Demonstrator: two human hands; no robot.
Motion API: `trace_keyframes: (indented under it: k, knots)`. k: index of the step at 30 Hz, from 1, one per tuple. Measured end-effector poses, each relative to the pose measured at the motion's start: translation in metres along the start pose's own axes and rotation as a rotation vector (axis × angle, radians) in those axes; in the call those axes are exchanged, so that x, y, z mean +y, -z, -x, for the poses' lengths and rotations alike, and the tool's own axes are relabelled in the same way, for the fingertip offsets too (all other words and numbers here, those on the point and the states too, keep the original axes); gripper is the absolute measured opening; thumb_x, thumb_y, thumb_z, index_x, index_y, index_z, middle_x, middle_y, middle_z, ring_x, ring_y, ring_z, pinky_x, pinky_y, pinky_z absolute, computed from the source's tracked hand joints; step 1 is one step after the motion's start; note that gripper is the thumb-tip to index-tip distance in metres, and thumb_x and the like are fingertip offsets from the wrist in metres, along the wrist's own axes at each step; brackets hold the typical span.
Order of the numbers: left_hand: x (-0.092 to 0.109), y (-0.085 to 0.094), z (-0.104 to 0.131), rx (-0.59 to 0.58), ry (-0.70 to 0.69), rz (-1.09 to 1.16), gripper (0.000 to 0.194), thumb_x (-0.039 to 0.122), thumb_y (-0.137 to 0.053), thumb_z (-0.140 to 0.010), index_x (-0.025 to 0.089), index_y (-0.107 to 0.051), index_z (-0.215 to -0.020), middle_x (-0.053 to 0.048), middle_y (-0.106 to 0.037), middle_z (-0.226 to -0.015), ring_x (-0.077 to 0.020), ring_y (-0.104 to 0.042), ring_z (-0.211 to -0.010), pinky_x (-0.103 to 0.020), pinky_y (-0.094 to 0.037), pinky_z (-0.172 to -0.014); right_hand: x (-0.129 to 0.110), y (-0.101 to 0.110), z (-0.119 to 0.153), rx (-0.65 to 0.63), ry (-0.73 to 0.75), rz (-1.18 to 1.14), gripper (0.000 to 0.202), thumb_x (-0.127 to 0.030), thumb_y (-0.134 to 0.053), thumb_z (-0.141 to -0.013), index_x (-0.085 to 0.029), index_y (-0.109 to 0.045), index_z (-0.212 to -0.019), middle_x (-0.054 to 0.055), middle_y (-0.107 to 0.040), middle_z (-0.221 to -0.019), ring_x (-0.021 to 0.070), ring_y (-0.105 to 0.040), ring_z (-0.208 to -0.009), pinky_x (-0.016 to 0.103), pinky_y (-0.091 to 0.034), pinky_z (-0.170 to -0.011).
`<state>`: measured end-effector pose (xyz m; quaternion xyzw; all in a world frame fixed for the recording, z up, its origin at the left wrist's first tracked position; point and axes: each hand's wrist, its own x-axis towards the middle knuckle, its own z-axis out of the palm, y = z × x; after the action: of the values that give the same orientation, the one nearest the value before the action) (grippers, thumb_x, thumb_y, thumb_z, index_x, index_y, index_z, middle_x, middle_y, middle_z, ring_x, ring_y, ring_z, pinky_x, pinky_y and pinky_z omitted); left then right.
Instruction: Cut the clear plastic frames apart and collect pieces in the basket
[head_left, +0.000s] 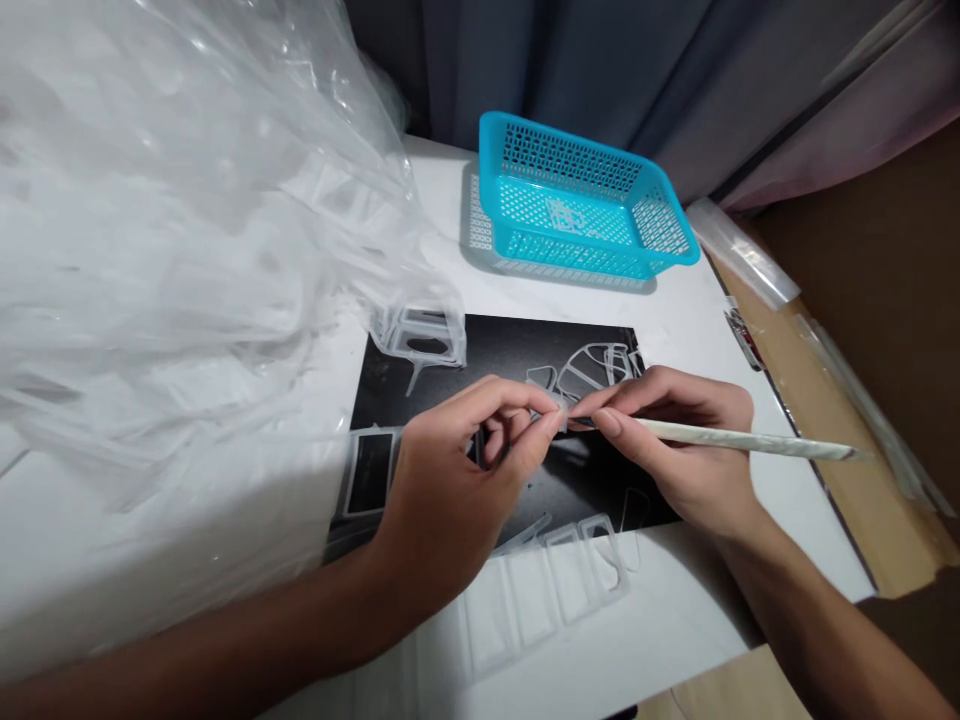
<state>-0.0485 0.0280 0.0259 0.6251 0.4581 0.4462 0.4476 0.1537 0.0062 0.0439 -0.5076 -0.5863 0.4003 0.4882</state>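
Observation:
My left hand (465,470) pinches a small translucent plastic piece (561,412) between thumb and forefinger, over a black mat (487,350). In my right hand (682,430) is a slim pen-like tool (720,436) with a pale marbled handle, pointing left. Its dark tip meets the plastic piece, where the fingertips hide the exact contact. Just behind the hands, thin translucent plastic frames (592,368) lie on the mat. A longer strip of clear plastic frames (525,595) extends over the mat's near edge.
A turquoise perforated basket (585,245) with a few small pale pieces inside stands at the back. Crumpled clear plastic bags (187,250) cover the left side. More clear frames (424,335) rest at the mat's far left corner. A clip (742,335) sits at the right edge.

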Motion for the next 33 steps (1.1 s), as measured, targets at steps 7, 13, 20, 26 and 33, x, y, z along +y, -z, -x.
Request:
trace_keyframes:
  k: [7, 13, 20, 26, 33]
  knots:
    - [0.001, 0.000, 0.000, -0.014, 0.003, -0.002, 0.013, 0.016, -0.078, -0.094, 0.025, -0.078, -0.085, 0.009, -0.057, -0.064, -0.0064, -0.048, -0.058, -0.021, -0.037, -0.054, -0.001, 0.000, -0.001, -0.010, -0.004, 0.002, 0.010, -0.025, -0.089, -0.095, -0.027, -0.083, -0.087, 0.003, -0.088, -0.095, 0.0200, -0.084, -0.081, 0.031, -0.071, -0.073]
    - [0.001, 0.000, -0.001, -0.025, -0.012, -0.001, 0.014, 0.015, -0.077, -0.094, 0.024, -0.077, -0.084, 0.009, -0.057, -0.064, -0.0064, -0.047, -0.058, -0.021, -0.038, -0.055, 0.000, 0.000, -0.001, -0.003, 0.015, 0.026, 0.012, -0.025, -0.090, -0.094, -0.026, -0.082, -0.084, 0.003, -0.088, -0.093, 0.0196, -0.083, -0.077, 0.030, -0.069, -0.067]
    - [-0.002, 0.000, -0.001, -0.044, -0.007, -0.007, 0.013, 0.012, -0.078, -0.092, 0.025, -0.078, -0.089, 0.009, -0.057, -0.066, -0.0071, -0.047, -0.059, -0.021, -0.038, -0.056, 0.000, -0.001, 0.000, 0.051, 0.089, 0.111, 0.016, -0.020, -0.089, -0.093, -0.024, -0.078, -0.082, 0.003, -0.088, -0.092, 0.0175, -0.081, -0.073, 0.026, -0.067, -0.063]
    - [-0.003, 0.000, 0.001, -0.043, -0.028, -0.038, 0.014, 0.012, -0.079, -0.092, 0.024, -0.078, -0.085, 0.008, -0.059, -0.069, -0.0071, -0.047, -0.059, -0.022, -0.039, -0.056, 0.001, 0.001, 0.006, 0.040, 0.125, 0.202, 0.014, -0.020, -0.088, -0.094, -0.025, -0.078, -0.087, 0.001, -0.088, -0.098, 0.0155, -0.083, -0.079, 0.024, -0.068, -0.069]
    - [-0.003, 0.001, 0.002, -0.070, 0.000, -0.044, 0.015, 0.015, -0.074, -0.097, 0.025, -0.075, -0.085, 0.008, -0.058, -0.070, -0.0074, -0.050, -0.062, -0.022, -0.041, -0.060, 0.004, -0.002, 0.010, 0.040, 0.193, 0.277, 0.014, -0.017, -0.087, -0.095, -0.025, -0.077, -0.090, -0.003, -0.089, -0.101, 0.0103, -0.082, -0.080, 0.017, -0.065, -0.072]
